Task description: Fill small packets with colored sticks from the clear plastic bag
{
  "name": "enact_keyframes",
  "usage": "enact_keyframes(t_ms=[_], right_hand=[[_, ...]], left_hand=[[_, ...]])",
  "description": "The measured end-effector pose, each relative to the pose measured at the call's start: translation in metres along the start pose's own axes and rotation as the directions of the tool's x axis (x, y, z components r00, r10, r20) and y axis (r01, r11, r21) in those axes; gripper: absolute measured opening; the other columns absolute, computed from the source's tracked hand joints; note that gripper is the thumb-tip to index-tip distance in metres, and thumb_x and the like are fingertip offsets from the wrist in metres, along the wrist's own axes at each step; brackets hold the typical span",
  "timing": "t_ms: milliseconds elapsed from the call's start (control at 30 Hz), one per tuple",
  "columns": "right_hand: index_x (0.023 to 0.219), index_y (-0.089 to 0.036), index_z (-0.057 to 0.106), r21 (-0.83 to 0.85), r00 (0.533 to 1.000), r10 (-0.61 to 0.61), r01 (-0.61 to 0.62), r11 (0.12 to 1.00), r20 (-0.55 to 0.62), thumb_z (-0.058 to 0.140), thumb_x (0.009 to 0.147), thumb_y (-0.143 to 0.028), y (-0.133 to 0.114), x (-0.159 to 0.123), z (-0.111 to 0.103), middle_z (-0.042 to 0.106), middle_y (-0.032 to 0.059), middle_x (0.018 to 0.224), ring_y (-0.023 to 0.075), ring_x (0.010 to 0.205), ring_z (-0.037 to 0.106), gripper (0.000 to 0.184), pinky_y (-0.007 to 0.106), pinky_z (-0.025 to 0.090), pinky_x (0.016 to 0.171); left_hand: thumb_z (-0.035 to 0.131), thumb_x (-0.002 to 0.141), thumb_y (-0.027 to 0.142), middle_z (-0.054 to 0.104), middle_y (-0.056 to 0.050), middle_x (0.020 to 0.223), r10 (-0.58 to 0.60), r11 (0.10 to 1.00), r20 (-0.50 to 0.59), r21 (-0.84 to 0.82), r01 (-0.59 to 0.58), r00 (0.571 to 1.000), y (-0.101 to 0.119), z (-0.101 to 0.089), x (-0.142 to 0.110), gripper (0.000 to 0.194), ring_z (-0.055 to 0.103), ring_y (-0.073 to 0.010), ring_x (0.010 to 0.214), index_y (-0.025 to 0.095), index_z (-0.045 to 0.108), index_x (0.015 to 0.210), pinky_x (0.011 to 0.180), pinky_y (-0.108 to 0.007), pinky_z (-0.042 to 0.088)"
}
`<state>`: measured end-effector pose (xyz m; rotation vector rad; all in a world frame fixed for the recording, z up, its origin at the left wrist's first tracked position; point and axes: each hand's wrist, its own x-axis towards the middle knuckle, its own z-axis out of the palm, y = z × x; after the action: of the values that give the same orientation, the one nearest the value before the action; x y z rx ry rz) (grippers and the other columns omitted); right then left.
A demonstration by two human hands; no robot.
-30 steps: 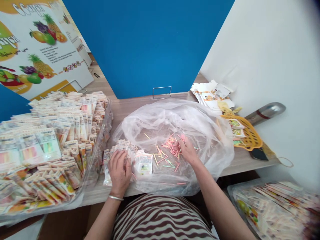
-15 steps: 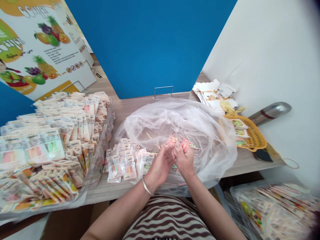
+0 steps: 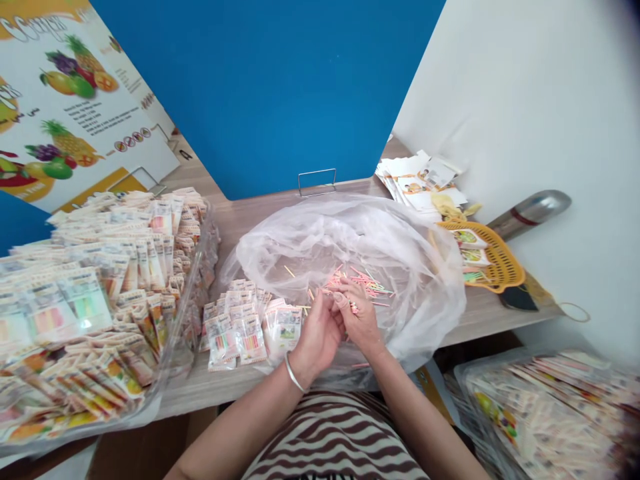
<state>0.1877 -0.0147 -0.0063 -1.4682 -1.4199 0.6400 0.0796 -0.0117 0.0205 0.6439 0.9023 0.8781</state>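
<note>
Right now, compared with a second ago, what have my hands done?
Your left hand has moved rightward off the pile of packets to meet your right hand, which has gathered a few pastel sticks from the plastic bag and pinches them. The pile, the bag and the clear tray stayed where they were.

The wooden table (image 3: 200,390) carries a clear tray (image 3: 203,280) of packets (image 3: 85,300), a plastic bag (image 3: 350,233), some loose packets (image 3: 235,337), a yellow basket (image 3: 500,263) and a pile of papers (image 3: 420,183).
</note>
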Motion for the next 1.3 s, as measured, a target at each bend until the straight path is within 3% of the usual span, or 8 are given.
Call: enact_keyframes(t_ms=[100, 167, 233, 333, 767, 867, 1067, 1300], right_hand=[[0.106, -0.024, 0.073, 0.077, 0.998, 0.056, -0.058, 0.995, 0.029, 0.043, 0.099, -0.042, 0.002, -0.001, -0.009, 0.074, 0.0076, 0.113, 0.0242, 0.116, 0.063, 0.035, 0.042, 0.044, 0.104], [0.108, -0.023, 0.073, 0.124, 0.995, 0.100, -0.101, 0.987, 0.017, 0.047, 0.098, -0.045, 0.002, -0.002, -0.013, 0.075, 0.0069, 0.106, 0.0233, 0.101, 0.067, 0.035, 0.037, 0.050, 0.092], [0.100, -0.022, 0.073, 0.144, 0.988, 0.154, -0.152, 0.978, -0.005, 0.053, 0.095, -0.047, 0.004, -0.003, -0.013, 0.074, 0.0047, 0.094, 0.0214, 0.088, 0.066, 0.032, 0.033, 0.050, 0.082], [0.088, -0.021, 0.071, 0.133, 0.979, 0.203, -0.202, 0.970, 0.006, 0.055, 0.093, -0.049, 0.007, -0.004, -0.007, 0.069, 0.0015, 0.078, 0.0191, 0.075, 0.061, 0.033, 0.029, 0.047, 0.071], [0.119, -0.024, 0.066, -0.618, 0.725, 0.335, 0.158, 0.770, 0.602, 0.055, 0.090, -0.017, -0.021, -0.006, 0.018, 0.077, 0.0113, 0.104, 0.0288, 0.095, 0.071, 0.032, 0.033, 0.045, 0.077], [0.116, -0.020, 0.061, -0.626, 0.770, 0.335, 0.104, 0.773, 0.542, 0.051, 0.093, -0.021, -0.013, -0.008, 0.018, 0.075, 0.0110, 0.095, 0.0265, 0.085, 0.069, 0.026, 0.032, 0.043, 0.072], [0.073, -0.024, 0.052, -0.025, 0.946, 0.218, -0.218, 0.976, 0.240, 0.040, 0.097, -0.052, 0.003, -0.004, -0.001, 0.060, 0.0032, 0.071, 0.0199, 0.070, 0.057, 0.039, 0.031, 0.044, 0.066], [0.076, -0.025, 0.050, 0.527, 0.752, 0.438, -0.658, 0.537, 0.493, 0.066, 0.078, -0.069, -0.026, -0.023, 0.022, 0.028, -0.0125, 0.047, 0.0077, 0.038, 0.017, 0.047, 0.023, 0.021, 0.036]], left_hand=[[0.059, 0.094, 0.045, 0.066, -0.011, 0.124, 0.238, 0.811, -0.003, 0.551, -0.197, 0.971, 0.007, -0.034, -0.017, 0.037, 0.055, -0.0292, 0.122, 0.021, 0.067, 0.121, 0.107, -0.047, 0.040], [0.066, 0.090, 0.029, 0.067, -0.010, 0.121, 0.398, 0.341, 0.078, 0.912, -0.227, 0.914, 0.009, -0.061, -0.031, 0.030, 0.054, -0.0322, 0.118, 0.023, 0.068, 0.119, 0.102, -0.050, 0.039], [0.065, 0.089, 0.021, 0.070, -0.009, 0.112, 0.428, -0.124, 0.202, 0.979, -0.164, 0.881, 0.006, -0.084, -0.043, 0.020, 0.057, -0.0318, 0.105, 0.023, 0.071, 0.108, 0.090, -0.048, 0.042], [0.065, 0.091, 0.019, 0.071, -0.006, 0.100, 0.390, -0.388, 0.333, 0.905, -0.174, 0.858, -0.004, -0.101, -0.052, 0.008, 0.058, -0.0274, 0.094, 0.022, 0.071, 0.089, 0.081, -0.044, 0.042], [0.057, 0.095, 0.014, 0.052, -0.017, 0.146, 0.674, -0.201, 0.373, 0.923, -0.327, 0.638, -0.010, -0.108, -0.059, 0.016, 0.054, -0.0272, 0.133, 0.020, 0.069, 0.104, 0.106, -0.046, 0.052], [0.062, 0.092, 0.014, 0.058, -0.013, 0.141, 0.724, -0.240, 0.392, 0.914, -0.326, 0.567, -0.006, -0.107, -0.061, 0.016, 0.052, -0.0290, 0.136, 0.023, 0.072, 0.101, 0.107, -0.050, 0.050], [0.068, 0.087, 0.013, 0.067, -0.007, 0.130, 0.768, -0.334, 0.467, 0.876, -0.348, 0.438, 0.003, -0.102, -0.066, 0.023, 0.050, -0.0304, 0.137, 0.031, 0.074, 0.101, 0.106, -0.055, 0.047], [0.070, 0.084, 0.012, 0.070, -0.006, 0.126, 0.737, -0.436, 0.566, 0.816, -0.379, 0.371, 0.006, -0.094, -0.060, 0.034, 0.046, -0.0303, 0.141, 0.036, 0.071, 0.108, 0.110, -0.056, 0.042]])
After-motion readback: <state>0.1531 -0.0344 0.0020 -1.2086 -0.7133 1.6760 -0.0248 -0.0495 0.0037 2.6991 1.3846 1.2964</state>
